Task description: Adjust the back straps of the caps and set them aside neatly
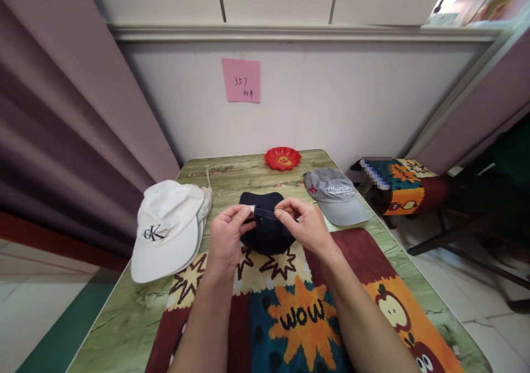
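navy cap [269, 239], strap [265, 213] seemingly in pinching grip of left hand [227, 232] and right hand [305, 223]

Two hands [226, 232], three caps [267, 239], perhaps four, one red dish [282, 159], one pink note [242, 80], two printed mats [304, 320], one table [238, 171].

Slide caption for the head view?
Left hand and right hand pinch the strap of a dark cap between a white cap and a gray cap.
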Tool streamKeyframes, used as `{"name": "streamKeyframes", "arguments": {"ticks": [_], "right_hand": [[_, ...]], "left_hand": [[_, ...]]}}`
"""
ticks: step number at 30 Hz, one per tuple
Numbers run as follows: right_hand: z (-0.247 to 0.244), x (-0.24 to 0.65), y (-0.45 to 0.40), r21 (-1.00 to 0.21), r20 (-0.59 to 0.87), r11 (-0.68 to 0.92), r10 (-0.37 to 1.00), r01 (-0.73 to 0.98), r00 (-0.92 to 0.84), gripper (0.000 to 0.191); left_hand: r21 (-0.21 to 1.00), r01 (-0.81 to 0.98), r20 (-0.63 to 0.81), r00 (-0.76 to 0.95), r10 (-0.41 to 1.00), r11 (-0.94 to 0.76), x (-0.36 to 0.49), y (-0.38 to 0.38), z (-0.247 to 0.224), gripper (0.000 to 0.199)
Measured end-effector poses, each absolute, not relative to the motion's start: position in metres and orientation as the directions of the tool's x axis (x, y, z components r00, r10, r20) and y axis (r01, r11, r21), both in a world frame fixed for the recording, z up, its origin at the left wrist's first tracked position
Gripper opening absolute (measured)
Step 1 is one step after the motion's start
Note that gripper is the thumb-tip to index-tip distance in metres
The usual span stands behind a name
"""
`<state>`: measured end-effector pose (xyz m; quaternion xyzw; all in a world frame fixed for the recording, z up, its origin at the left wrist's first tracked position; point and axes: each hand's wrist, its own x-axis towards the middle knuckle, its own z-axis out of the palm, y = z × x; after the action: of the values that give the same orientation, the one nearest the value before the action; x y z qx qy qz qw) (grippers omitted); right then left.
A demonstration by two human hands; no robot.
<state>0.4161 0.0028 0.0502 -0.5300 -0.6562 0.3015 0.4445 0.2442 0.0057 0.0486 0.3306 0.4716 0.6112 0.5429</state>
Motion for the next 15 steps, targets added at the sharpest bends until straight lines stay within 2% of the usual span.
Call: {"name": "streamKeyframes", "arguments": {"ticks": [6, 15], "right_hand": [[0.0495, 0.4139, 0.0024, -0.882, 0.253, 0.27, 0.963, 0.387, -0.094, 0.015], [0.0464, 0.4121, 0.0037, -0.845, 0.318, 0.288, 0.948, 0.45, -0.01, 0.018]], "left_hand": [[0.944, -0.327, -0.102, -0.164, 0.981, 0.044, 0.2428, 0.0056, 0.0487, 0.026], [0.951, -0.303, -0.093, -0.095, 0.991, 0.06, 0.2465, 0.0029, 0.0506, 0.022]]}}
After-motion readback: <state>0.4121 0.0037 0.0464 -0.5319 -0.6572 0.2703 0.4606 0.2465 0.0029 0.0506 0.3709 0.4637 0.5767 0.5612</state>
